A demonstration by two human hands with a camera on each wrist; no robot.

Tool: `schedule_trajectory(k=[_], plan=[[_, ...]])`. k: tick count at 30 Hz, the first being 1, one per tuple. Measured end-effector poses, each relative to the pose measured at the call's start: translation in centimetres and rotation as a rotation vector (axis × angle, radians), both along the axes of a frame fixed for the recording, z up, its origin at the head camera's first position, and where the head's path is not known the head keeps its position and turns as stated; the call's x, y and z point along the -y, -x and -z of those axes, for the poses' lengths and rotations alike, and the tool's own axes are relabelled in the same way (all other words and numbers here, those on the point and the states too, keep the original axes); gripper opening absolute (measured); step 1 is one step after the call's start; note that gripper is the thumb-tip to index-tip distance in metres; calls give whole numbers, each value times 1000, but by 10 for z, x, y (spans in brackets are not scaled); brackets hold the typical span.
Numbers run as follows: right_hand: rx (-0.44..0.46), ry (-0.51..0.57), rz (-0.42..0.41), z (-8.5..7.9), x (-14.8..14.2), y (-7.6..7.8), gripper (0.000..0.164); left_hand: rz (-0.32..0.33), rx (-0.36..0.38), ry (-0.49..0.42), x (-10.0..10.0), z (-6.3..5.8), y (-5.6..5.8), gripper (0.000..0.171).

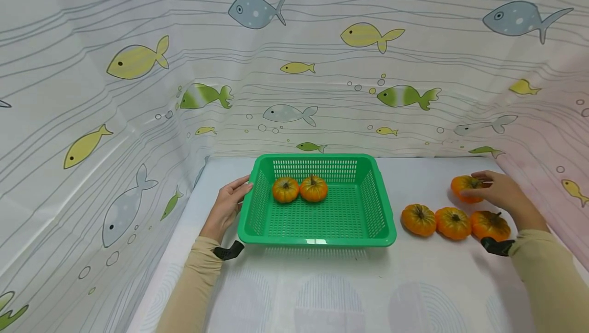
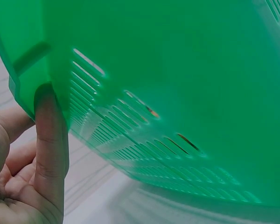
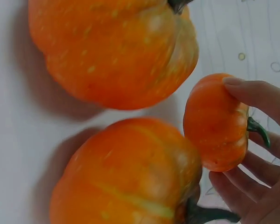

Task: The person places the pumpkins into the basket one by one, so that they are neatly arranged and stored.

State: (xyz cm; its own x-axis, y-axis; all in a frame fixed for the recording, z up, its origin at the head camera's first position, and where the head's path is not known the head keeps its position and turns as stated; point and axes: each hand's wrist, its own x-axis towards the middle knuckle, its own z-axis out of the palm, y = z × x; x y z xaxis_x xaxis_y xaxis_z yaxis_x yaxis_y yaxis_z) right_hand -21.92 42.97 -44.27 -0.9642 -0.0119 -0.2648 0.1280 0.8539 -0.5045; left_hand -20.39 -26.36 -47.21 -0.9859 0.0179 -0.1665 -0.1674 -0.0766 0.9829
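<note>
My left hand (image 1: pixel 225 207) grips the left rim of a green plastic basket (image 1: pixel 317 241); in the left wrist view a finger (image 2: pixel 49 154) lies against the slotted outer wall. Two small orange pumpkins, one at the left (image 1: pixel 285 190) and one beside it (image 1: pixel 314 189), sit inside toward the back. On the right, my right hand (image 1: pixel 501 195) holds another pumpkin (image 3: pixel 214 123) between thumb and fingers, its green stem turned toward the palm. Just in front of that one, a row of three more pumpkins (image 1: pixel 418 220) lies on the table.
The basket stands on a white table (image 1: pixel 322 292) with a pale printed pattern. A fish-print curtain (image 1: pixel 294 87) hangs behind the table and along both sides. Dark wrist devices (image 1: pixel 228 250) are strapped to both forearms over beige sleeves.
</note>
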Motion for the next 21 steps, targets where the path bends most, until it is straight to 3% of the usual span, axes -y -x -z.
schedule_trajectory(k=[21], plan=[[-129, 41, -147, -41, 80, 14, 89, 12, 7, -12, 0, -3, -2, 59]])
